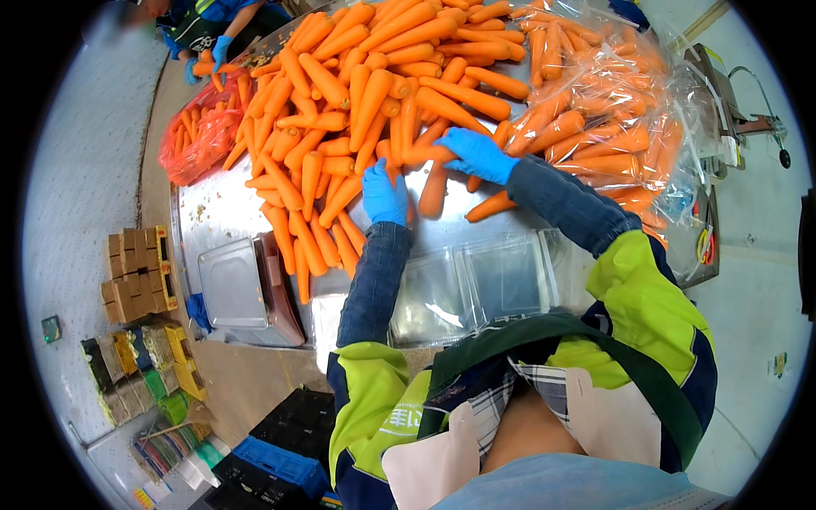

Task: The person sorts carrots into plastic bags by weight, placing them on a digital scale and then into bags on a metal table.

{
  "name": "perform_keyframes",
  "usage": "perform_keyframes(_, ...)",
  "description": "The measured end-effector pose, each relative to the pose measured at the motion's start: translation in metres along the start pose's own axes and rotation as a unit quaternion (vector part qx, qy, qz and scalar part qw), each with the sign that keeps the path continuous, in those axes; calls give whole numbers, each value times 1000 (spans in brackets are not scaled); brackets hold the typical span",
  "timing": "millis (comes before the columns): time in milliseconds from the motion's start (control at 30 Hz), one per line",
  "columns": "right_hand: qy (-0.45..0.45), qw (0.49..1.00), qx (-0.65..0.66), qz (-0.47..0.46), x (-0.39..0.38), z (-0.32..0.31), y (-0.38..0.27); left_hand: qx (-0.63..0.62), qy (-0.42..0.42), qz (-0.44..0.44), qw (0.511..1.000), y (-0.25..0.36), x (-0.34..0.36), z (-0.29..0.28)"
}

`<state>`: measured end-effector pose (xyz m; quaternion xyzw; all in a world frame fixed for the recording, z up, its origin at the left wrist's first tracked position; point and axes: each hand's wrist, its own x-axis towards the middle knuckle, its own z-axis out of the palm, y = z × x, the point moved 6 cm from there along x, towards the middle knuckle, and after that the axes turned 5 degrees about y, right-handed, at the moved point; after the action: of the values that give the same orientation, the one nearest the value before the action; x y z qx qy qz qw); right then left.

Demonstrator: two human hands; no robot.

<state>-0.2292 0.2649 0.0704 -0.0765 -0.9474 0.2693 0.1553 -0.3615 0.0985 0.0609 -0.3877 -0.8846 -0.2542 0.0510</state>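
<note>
A big heap of loose carrots covers the metal table. At the heap's near edge, my right hand, in a blue glove, grips the end of a carrot lying crosswise. My left hand, gloved the same way, is just left of it with its fingers closed around the lower end of another carrot; the glove partly hides that grip. Single carrots lie between and below my hands. Flat clear plastic bags rest on the table's near side, below my forearms.
Clear bags full of carrots stand at the right. At left are a red bag of carrots and a metal-topped box. A co-worker's blue-gloved hand handles carrots at the far left. Crates and cartons sit on the floor.
</note>
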Motion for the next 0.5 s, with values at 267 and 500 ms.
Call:
perform_keyframes(267,150,957,-57,243,44,-87,98,-78,4,35,996,50,45,17)
perform_keyframes(500,158,952,-233,120,42,-71,64,-481,-162,-191,840,83,47,109)
